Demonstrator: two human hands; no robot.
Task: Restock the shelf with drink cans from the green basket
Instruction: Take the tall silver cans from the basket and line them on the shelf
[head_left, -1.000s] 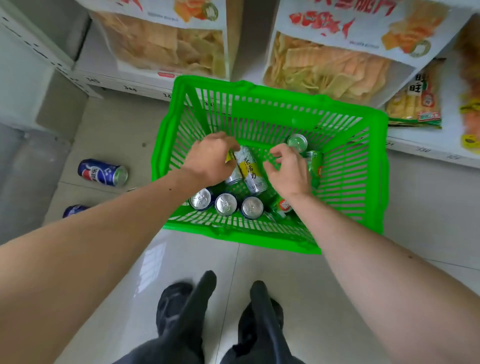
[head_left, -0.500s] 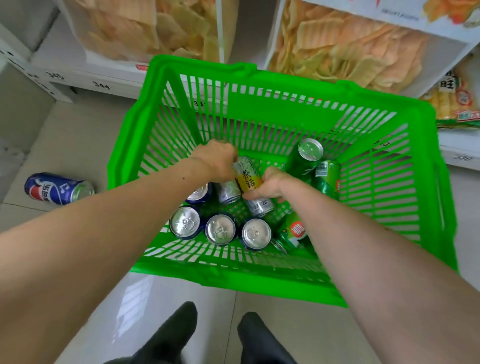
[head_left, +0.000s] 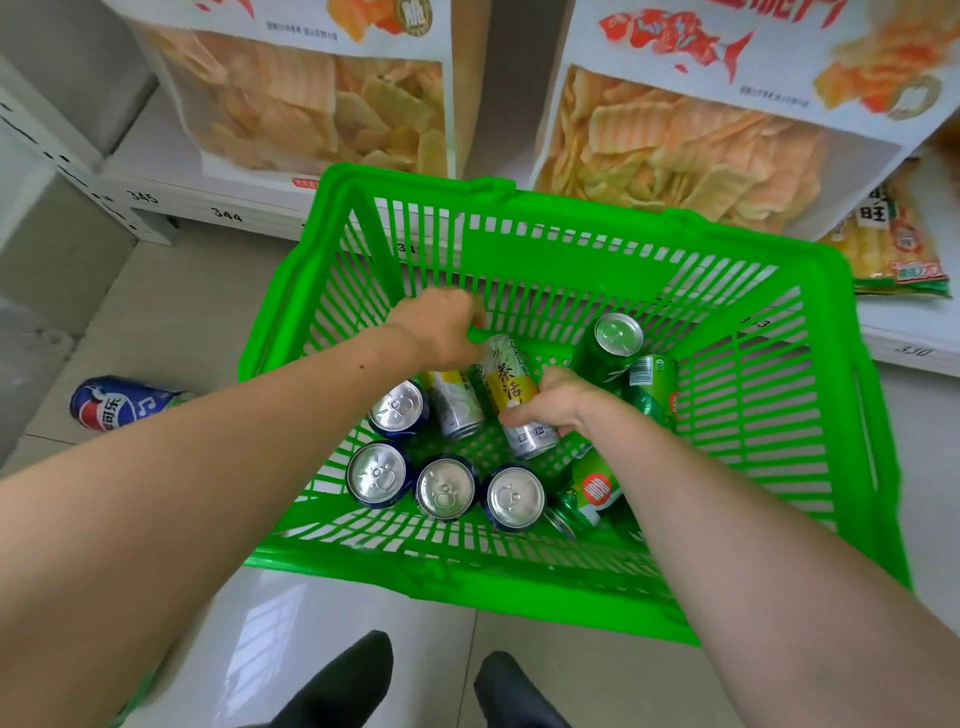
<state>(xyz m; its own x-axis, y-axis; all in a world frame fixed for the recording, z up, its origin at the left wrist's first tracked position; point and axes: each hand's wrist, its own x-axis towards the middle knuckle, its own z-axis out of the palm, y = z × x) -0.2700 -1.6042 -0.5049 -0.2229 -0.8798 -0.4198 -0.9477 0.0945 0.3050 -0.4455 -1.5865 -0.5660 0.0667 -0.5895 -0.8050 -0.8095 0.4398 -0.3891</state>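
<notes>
Floor basket (head_left: 800, 415): hands (head_left: 558, 402) hide tea can (head_left: 514, 395).

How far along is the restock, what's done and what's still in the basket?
Done: no can visibly shelved. In hand: both the left hand and right hand grip the yellow tea can. Left: about nine more cans in the green basket, plus a blue can on the floor.

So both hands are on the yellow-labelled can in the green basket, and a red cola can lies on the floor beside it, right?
Nearly. The head view shows the floor can is blue, not red. Both the left hand and right hand do hold the yellow-labelled can in the green basket.
</notes>
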